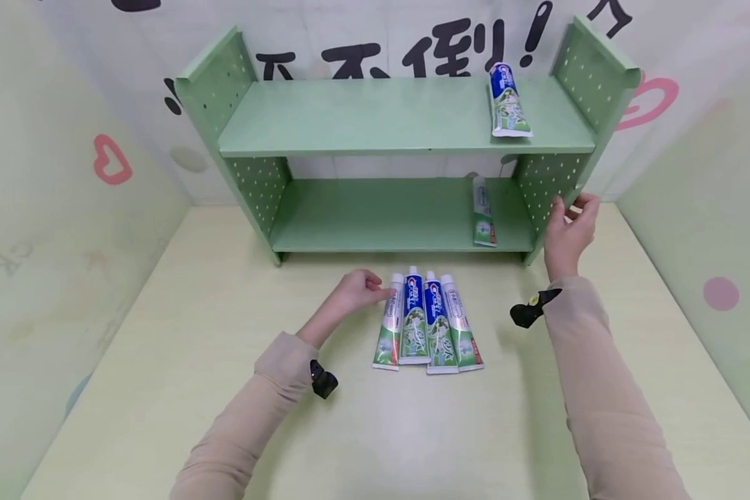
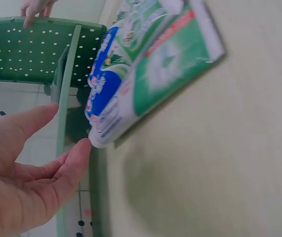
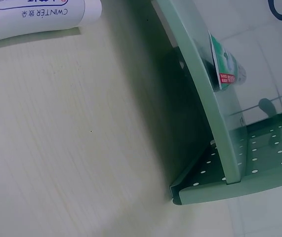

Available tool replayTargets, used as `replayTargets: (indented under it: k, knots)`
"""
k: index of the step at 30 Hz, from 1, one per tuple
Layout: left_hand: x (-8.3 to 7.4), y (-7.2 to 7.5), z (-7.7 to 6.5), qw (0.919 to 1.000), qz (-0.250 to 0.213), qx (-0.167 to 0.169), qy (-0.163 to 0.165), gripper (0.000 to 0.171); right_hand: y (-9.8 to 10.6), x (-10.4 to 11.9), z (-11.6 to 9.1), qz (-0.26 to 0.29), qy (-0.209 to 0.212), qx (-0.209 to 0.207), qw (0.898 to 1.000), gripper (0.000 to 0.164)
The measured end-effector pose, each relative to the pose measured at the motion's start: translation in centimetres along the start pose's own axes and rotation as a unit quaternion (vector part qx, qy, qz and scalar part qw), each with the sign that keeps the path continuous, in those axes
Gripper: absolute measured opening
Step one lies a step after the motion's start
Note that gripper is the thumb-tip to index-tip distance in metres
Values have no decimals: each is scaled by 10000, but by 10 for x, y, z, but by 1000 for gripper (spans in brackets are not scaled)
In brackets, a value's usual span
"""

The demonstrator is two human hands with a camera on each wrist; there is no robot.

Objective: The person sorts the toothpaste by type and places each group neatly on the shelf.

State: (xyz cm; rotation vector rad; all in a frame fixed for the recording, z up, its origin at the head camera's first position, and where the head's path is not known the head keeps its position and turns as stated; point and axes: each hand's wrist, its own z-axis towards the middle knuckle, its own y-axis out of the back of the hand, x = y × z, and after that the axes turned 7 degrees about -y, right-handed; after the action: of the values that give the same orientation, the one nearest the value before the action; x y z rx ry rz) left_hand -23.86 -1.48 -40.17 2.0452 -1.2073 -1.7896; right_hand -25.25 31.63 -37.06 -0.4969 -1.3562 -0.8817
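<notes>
My left hand (image 1: 357,292) is beside the leftmost white-and-green toothpaste tube (image 1: 388,333), thumb and fingers apart. In the left wrist view a fingertip (image 2: 84,148) is right at that tube's white cap. Next to it on the table lie two blue-and-green toothpaste tubes (image 1: 414,319) and another white-and-green tube (image 1: 462,326), caps toward the shelf. At the right my right hand (image 1: 569,232) grips the front edge of the green shelf's side panel (image 1: 540,187). That hand does not show in the right wrist view.
A two-tier green shelf (image 1: 381,118) stands at the back of the pale table (image 1: 181,333). One blue-and-green tube (image 1: 509,104) lies on its upper board, right side; a white-and-green tube (image 1: 484,215) lies on the lower board, right side. Walls enclose the left, right and back.
</notes>
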Motion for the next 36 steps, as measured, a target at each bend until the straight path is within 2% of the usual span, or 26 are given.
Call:
replayTargets:
  k: [8, 14, 18, 24, 29, 36]
  knots:
    - [11, -13, -12, 9994, 30, 171, 291, 52, 0, 4, 0, 21, -98, 96, 9999, 23]
    - [13, -26, -18, 9996, 223, 72, 148, 47, 0, 7, -1, 212, -233, 218, 9993, 22]
    - [12, -33, -20, 9996, 297, -19, 6, 42, 2, 5, -2, 94, -176, 177, 9996, 23]
    - [13, -41, -19, 9989, 406, 164, -173, 29, 5, 2, -3, -27, -137, 85, 9999, 24]
    - [8, -42, -19, 9974, 641, 312, -127, 28, 4, 1, -3, -29, -70, 94, 9999, 24]
    - [7, -42, -22, 9980, 560, 293, -11, 28, 3, 1, -3, -6, -70, 95, 9999, 24]
